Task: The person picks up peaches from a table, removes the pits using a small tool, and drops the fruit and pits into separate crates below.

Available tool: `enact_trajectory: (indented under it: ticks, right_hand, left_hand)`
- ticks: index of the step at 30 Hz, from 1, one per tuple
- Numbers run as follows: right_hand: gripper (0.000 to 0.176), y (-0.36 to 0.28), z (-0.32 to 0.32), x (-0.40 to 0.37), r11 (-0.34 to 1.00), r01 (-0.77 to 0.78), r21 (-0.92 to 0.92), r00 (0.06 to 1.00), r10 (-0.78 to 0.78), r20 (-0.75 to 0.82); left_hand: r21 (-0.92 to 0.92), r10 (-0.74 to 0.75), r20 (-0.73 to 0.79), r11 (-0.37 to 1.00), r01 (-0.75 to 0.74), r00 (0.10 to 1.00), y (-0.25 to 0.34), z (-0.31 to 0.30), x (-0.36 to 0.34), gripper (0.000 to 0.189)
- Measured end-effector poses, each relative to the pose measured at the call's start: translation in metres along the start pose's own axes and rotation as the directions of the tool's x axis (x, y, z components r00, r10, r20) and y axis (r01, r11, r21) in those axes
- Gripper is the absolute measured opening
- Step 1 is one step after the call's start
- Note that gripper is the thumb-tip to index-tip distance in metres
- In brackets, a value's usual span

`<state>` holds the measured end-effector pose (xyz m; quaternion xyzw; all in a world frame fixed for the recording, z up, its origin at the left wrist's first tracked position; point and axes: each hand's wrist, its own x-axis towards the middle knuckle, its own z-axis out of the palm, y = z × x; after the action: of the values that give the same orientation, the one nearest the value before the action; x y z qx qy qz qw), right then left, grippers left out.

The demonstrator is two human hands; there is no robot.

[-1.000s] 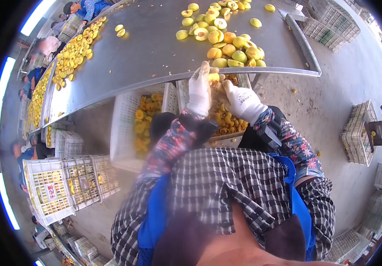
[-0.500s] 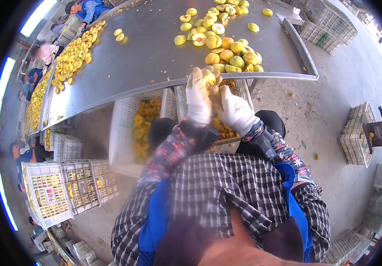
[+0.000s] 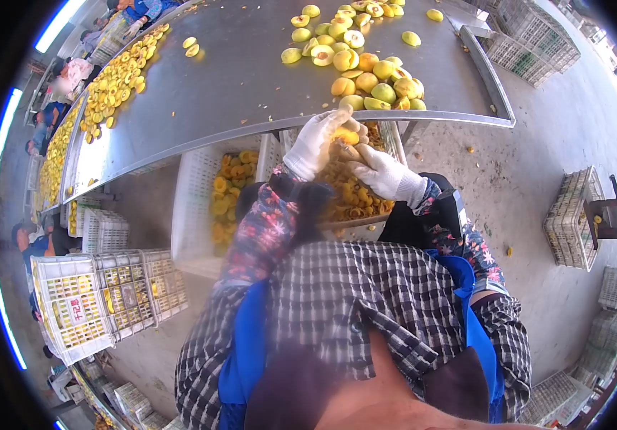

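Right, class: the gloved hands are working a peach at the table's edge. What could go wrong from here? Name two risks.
1. The peach sits in the left hand with the right hand close against it, over a crate; a loose grip might drop it there unfinished.
2. The pile of peaches lies near the table edge; a bump could roll fruit off onto the floor.

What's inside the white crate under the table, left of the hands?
Yellow peach halves fill the crate. The table covers its far end; the left sleeve hides its near right corner.
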<state>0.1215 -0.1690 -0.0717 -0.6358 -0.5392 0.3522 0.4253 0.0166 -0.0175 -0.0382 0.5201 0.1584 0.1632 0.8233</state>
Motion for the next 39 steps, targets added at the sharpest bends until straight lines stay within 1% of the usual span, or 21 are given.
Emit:
enact_trajectory:
  ticks: [2, 4, 7, 10, 11, 13, 16, 17, 19, 21, 22, 25, 27, 28, 30, 31, 32, 33, 36, 37, 39]
  right_hand:
    - [0.032, -0.006, 0.002, -0.003, 0.946, -0.074, 0.316, 0.997, 0.060, 0.053]
    - [0.031, -0.022, 0.002, -0.013, 0.637, -0.323, 0.700, 0.946, 0.196, 0.258]
    - [0.033, -0.026, 0.007, -0.014, 0.384, -0.287, 0.877, 0.956, 0.055, 0.289]
    - [0.036, -0.027, 0.008, -0.016, 0.336, -0.234, 0.912, 0.955, -0.095, 0.280]
    - [0.032, -0.026, 0.009, -0.017, 0.451, -0.214, 0.866, 0.970, -0.002, 0.241]
    - [0.028, -0.020, 0.010, -0.017, 0.664, -0.191, 0.723, 0.981, 0.147, 0.124]
    - [0.029, 0.043, 0.013, -0.016, 0.988, 0.038, 0.150, 0.999, -0.037, -0.008]
    - [0.029, 0.040, 0.014, -0.018, 0.996, -0.017, 0.083, 1.000, 0.018, -0.022]
    - [0.028, 0.032, 0.015, -0.022, 0.990, -0.131, -0.049, 0.990, 0.129, -0.049]
    - [0.026, 0.043, 0.021, -0.019, 0.991, -0.004, -0.133, 0.995, -0.010, -0.103]
    - [0.026, 0.037, 0.020, -0.019, 0.992, -0.021, -0.121, 0.995, 0.009, -0.101]
    - [0.022, 0.024, 0.021, -0.015, 1.000, -0.013, -0.016, 0.996, 0.011, -0.087]
    - [0.025, 0.043, 0.023, -0.013, 0.989, -0.135, 0.064, 0.990, 0.138, -0.035]
    - [0.021, 0.047, 0.025, -0.013, 0.996, 0.064, -0.056, 0.994, -0.068, -0.083]
    - [0.020, 0.045, 0.025, -0.011, 0.999, 0.025, -0.021, 0.995, -0.027, -0.096]
    - [0.021, 0.044, 0.024, -0.012, 0.969, -0.215, 0.118, 0.974, 0.221, -0.044]
    - [0.024, 0.056, 0.026, -0.010, 0.957, -0.249, 0.145, 0.963, 0.260, -0.062]
    - [0.025, 0.043, 0.024, -0.008, 0.964, -0.229, 0.131, 0.969, 0.239, -0.062]
    - [0.027, 0.015, 0.023, -0.012, 0.977, -0.187, 0.101, 0.979, 0.194, -0.060]
    - [0.028, 0.031, 0.026, -0.007, 0.999, -0.027, 0.020, 0.995, 0.029, -0.096]
    - [0.029, 0.072, 0.029, -0.007, 0.953, 0.252, -0.168, 0.948, -0.278, -0.153]
  left_hand:
    - [-0.131, -0.052, 0.006, 0.990, 0.053, 0.999, 0.000, 0.002, 0.000, 0.036]
    - [-0.391, -0.144, -0.026, 0.912, 0.122, 0.989, 0.002, 0.010, -0.001, 0.034]
    - [-0.584, -0.241, -0.188, 0.807, 0.089, 0.952, 0.008, 0.024, 0.001, 0.033]
    - [-0.688, -0.175, -0.201, 0.726, -0.011, 0.964, 0.000, 0.004, 0.010, 0.033]
    - [-0.721, -0.143, -0.199, 0.692, -0.046, 0.969, 0.002, -0.003, 0.009, 0.033]
    - [-0.363, 0.000, -0.474, 0.911, -0.196, 0.880, 0.012, -0.024, -0.006, 0.028]
    - [0.278, 0.350, -0.546, 0.933, -0.229, 0.762, 0.028, -0.099, -0.024, 0.029]
    - [0.510, 0.443, -0.547, 0.849, -0.137, 0.710, 0.034, -0.129, -0.028, 0.033]
    - [0.834, 0.424, -0.544, 0.370, 0.410, 0.724, 0.054, -0.156, -0.040, 0.034]
    - [0.873, 0.477, -0.466, 0.109, 0.476, 0.745, 0.073, -0.125, -0.038, 0.042]
    - [0.923, 0.522, -0.311, -0.035, 0.384, 0.794, 0.073, -0.119, -0.029, 0.041]
    - [0.994, 0.481, -0.111, 0.041, 0.105, 0.870, 0.067, -0.079, 0.019, 0.041]
    - [0.991, 0.343, -0.122, 0.088, 0.098, 0.931, 0.058, -0.056, 0.061, 0.038]
    - [0.995, 0.251, -0.044, 0.094, 0.021, 0.967, 0.046, -0.058, 0.087, 0.039]
    - [0.988, 0.160, -0.111, 0.128, 0.091, 0.981, 0.023, -0.045, 0.121, 0.051]
    - [0.980, 0.193, -0.182, 0.120, 0.161, 0.964, -0.003, -0.046, 0.148, 0.061]
    - [0.970, 0.189, -0.238, 0.009, 0.241, 0.953, -0.002, -0.032, 0.148, 0.068]
    - [0.953, 0.191, -0.254, -0.116, 0.279, 0.948, -0.013, -0.030, 0.162, 0.069]
    - [0.956, 0.093, -0.277, -0.078, 0.284, 0.956, -0.004, -0.028, 0.163, 0.060]
    - [0.956, 0.210, -0.258, -0.082, 0.280, 0.943, -0.016, -0.038, 0.169, 0.048]
    - [0.972, 0.240, -0.216, 0.144, 0.185, 0.946, 0.000, -0.047, 0.147, 0.041]
